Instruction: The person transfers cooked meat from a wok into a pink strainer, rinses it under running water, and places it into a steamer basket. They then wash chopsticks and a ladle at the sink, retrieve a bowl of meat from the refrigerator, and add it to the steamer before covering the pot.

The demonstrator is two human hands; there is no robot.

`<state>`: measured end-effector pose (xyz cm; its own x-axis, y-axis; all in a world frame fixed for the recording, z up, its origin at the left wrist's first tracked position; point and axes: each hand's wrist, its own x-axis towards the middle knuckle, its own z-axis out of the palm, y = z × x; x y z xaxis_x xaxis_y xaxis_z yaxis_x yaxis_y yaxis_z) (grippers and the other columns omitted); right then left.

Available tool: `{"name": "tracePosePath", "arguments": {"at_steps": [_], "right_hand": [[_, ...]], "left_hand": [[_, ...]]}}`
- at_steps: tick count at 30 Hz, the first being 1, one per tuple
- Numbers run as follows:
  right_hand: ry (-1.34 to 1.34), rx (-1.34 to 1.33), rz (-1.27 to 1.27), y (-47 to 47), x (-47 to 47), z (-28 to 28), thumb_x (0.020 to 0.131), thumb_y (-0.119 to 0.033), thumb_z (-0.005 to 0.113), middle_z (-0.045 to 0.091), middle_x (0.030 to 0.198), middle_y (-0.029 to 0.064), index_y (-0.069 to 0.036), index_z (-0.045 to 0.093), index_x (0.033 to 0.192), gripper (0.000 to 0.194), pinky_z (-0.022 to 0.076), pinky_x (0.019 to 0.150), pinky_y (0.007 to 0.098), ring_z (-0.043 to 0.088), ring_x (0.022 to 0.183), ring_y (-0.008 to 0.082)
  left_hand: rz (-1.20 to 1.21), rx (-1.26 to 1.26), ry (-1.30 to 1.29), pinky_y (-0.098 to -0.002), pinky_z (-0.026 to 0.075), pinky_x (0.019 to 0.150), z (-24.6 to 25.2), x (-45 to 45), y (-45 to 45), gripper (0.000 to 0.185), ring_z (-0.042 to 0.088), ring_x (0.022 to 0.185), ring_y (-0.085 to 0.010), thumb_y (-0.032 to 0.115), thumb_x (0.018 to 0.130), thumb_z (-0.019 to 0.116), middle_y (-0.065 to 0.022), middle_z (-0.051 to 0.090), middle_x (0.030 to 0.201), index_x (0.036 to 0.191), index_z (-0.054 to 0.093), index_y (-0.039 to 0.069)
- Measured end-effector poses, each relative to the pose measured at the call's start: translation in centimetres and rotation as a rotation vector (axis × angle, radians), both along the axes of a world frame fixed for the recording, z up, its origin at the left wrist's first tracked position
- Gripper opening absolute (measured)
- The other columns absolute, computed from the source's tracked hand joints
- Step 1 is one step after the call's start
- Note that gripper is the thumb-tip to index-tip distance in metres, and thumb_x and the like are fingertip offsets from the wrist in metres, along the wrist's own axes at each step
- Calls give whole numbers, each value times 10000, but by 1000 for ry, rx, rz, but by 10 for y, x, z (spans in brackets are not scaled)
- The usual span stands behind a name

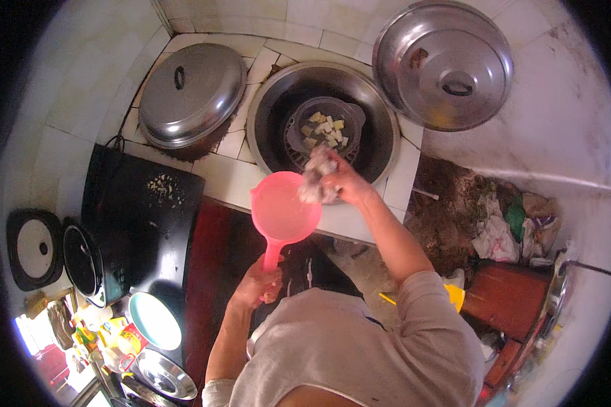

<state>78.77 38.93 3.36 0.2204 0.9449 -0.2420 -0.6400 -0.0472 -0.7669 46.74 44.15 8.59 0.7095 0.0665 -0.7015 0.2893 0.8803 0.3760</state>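
My left hand (pixel 258 283) grips the handle of a pink plastic water ladle (pixel 285 207), held level in front of the stove ledge. A cloudy layer, maybe liquid, shows in its bowl. In my right hand (pixel 347 179) is a crumpled greyish-white rag (pixel 316 175), blurred, between the ladle and the large wok (pixel 270 109). Inside the wok a dark grey bowl (pixel 357 116) sits on a rack (pixel 291 147), partly hidden by the rag and hand. Pale cubes of food (pixel 331 129) lie in the bowl.
A domed metal lid (pixel 198 96) rests on the tiled stove top (pixel 229 175) at left; another large lid (pixel 481 61) leans on the right wall. Chopped bits (pixel 164 189) lie on the black counter (pixel 127 173), near a black pot (pixel 94 264) and pale basin (pixel 155 320).
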Motion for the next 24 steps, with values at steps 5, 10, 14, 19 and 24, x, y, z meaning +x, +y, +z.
{"name": "tracePosePath", "arguments": {"at_steps": [5, 10, 14, 19, 24], "right_hand": [[-139, -226, -340, 27, 101, -49, 668, 77, 642, 594, 1115, 122, -86, 386, 1322, 721, 531, 845, 388, 613, 1002, 274], [-452, -738, -447, 65, 151, -152, 643, -54, 712, 592, 1064, 100, -142, 422, 1278, 704, 499, 413, 374, 635, 738, 266], [-581, -709, -390, 79, 168, -192, 698, -63, 657, 602, 1065, 117, -116, 420, 1294, 643, 537, 447, 385, 639, 738, 272], [-826, -818, -252, 64, 175, -199, 722, -111, 632, 627, 1041, 110, -132, 429, 1331, 642, 550, 494, 393, 647, 809, 257], [-813, -888, -147, 66, 166, -200, 749, -108, 625, 625, 1014, 92, -129, 456, 1294, 571, 561, 547, 384, 638, 847, 247]], "left_hand": [[42, 0, 105, -248, 239, 320, 0, 34, 23, 468, 332, 370, -96, 18, 771, 557, -34, 425, 616, 1209, 395, 48], [95, 20, 172, -252, 230, 316, 9, 57, 37, 443, 329, 353, -103, 10, 766, 550, -33, 409, 602, 1184, 407, 43], [149, -10, 180, -252, 236, 315, 11, 65, 44, 443, 334, 347, -107, 14, 769, 550, -35, 409, 596, 1187, 407, 43], [164, -30, 193, -252, 234, 315, 7, 67, 49, 450, 333, 347, -107, 25, 775, 555, -36, 408, 604, 1198, 404, 42], [164, -9, 188, -237, 240, 302, 1, 70, 51, 452, 337, 354, -101, 7, 778, 559, -29, 412, 599, 1210, 434, 50]]}}
